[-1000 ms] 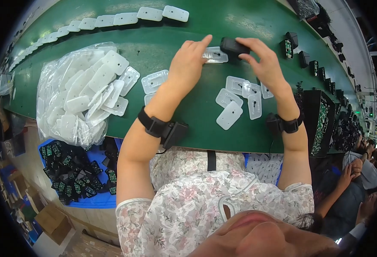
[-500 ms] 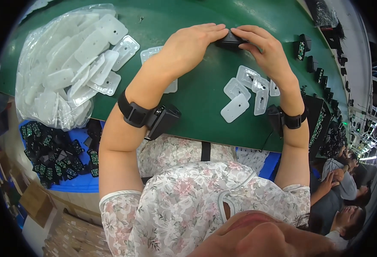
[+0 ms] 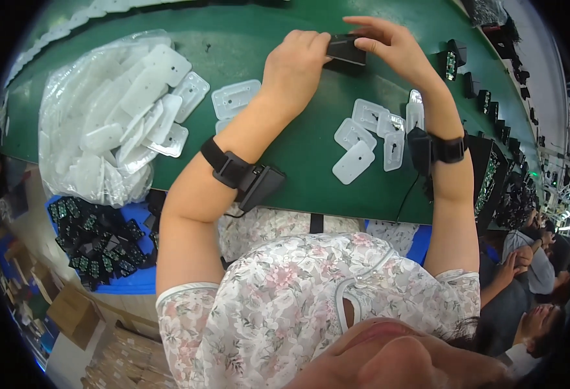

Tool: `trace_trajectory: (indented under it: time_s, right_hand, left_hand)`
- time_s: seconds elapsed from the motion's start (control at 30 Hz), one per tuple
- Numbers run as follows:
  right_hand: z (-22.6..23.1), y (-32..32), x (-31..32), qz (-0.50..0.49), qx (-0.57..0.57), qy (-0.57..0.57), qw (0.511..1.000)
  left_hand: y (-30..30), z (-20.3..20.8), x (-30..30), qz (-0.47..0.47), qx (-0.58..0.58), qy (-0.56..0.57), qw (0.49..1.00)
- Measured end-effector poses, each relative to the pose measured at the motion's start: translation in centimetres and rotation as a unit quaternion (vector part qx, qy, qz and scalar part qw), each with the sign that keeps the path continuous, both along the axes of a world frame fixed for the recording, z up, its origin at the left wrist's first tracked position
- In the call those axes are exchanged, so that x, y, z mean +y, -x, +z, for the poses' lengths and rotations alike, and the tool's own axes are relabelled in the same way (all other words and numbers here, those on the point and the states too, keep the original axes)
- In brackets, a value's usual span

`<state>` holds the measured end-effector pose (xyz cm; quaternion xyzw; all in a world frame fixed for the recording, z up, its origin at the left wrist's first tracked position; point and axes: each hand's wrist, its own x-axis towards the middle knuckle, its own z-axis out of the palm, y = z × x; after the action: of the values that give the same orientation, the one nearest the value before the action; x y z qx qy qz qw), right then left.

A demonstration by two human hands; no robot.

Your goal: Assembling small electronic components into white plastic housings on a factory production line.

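Observation:
A small black plastic case (image 3: 347,50) is at the far middle of the green table. My left hand (image 3: 296,63) is closed round its left end, with the fingertips partly hidden. On the other side, my right hand (image 3: 395,48) has its fingers stretched out above the case, and the thumb is by the case's right end. Below my hands lie several clear plastic trays (image 3: 367,115), some with small dark parts in them, and a white plate (image 3: 353,163). Another clear tray (image 3: 234,97) is beside my left forearm.
A clear bag (image 3: 71,142) full of white plastic plates is at the left. Black cases with green circuit boards (image 3: 100,243) are heaped in a blue bin (image 3: 136,282). More cases (image 3: 451,65) are lined up along the right. Other people (image 3: 525,266) sit at the lower right.
The fingers of my right hand have lifted from the case and spread. My left hand has curled round its left end, and the case has turned a little.

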<state>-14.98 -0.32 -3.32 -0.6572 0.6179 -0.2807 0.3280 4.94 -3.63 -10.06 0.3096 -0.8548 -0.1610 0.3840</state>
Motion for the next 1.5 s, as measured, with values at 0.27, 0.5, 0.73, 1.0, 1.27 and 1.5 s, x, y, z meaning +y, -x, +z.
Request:
trace_trajectory:
  time_s: [0.27, 0.5, 0.73, 1.0, 1.27, 1.5]
  right_hand:
    - [-1.3, -2.9, 2.8, -0.139, -0.358, -0.013, 0.923]
    - [0.3, -1.3, -2.8, -0.095, -0.106, 0.086, 0.986]
    - [-2.3, 0.8, -9.1, -0.032, -0.059, 0.006, 0.998]
    - [-3.6, 1.3, -11.8, -0.047, -0.018, -0.053, 0.997]
    - [-3.0, -0.1, -11.4, -0.059, -0.056, -0.039, 0.996]
    - [-2.7, 0.2, -10.8, -0.050, -0.014, 0.047, 0.998]
  left_hand:
    - [-0.2, 2.3, 1.0, -0.091, 0.308, -0.550, 0.771]
    - [-0.3, 1.9, 0.9, -0.075, 0.240, -0.530, 0.810]
    - [-0.4, 1.5, 1.1, -0.092, 0.190, -0.508, 0.835]
    - [0.0, 1.5, 1.4, -0.098, 0.175, -0.463, 0.863]
    - [0.0, 2.0, 2.0, -0.099, 0.146, -0.394, 0.902]
    - [0.3, 2.0, 3.3, -0.218, 0.050, -0.115, 0.968]
